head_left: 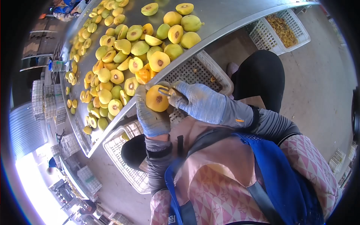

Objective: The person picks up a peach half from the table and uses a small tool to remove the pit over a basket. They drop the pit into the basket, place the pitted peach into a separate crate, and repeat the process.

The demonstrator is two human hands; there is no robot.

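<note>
My gloved left hand [150, 117] holds a yellow peach half [156, 99], cut face up with the pit hollow showing. My gloved right hand [197, 100] grips a small yellow-handled pitting tool [165, 91] whose tip rests on the fruit's upper edge. Both hands are just off the edge of the metal table [221, 17], above a white slatted crate [198, 69]. Several halved and whole yellow-green peaches [138, 48] lie heaped on the table beyond.
My black-clad knees [260, 75] flank the crate. Another white crate [123, 157] sits low on the left, and one with pits or scraps [283, 28] at the upper right. A blue apron [270, 176] covers my lap. Stacked crates stand far left.
</note>
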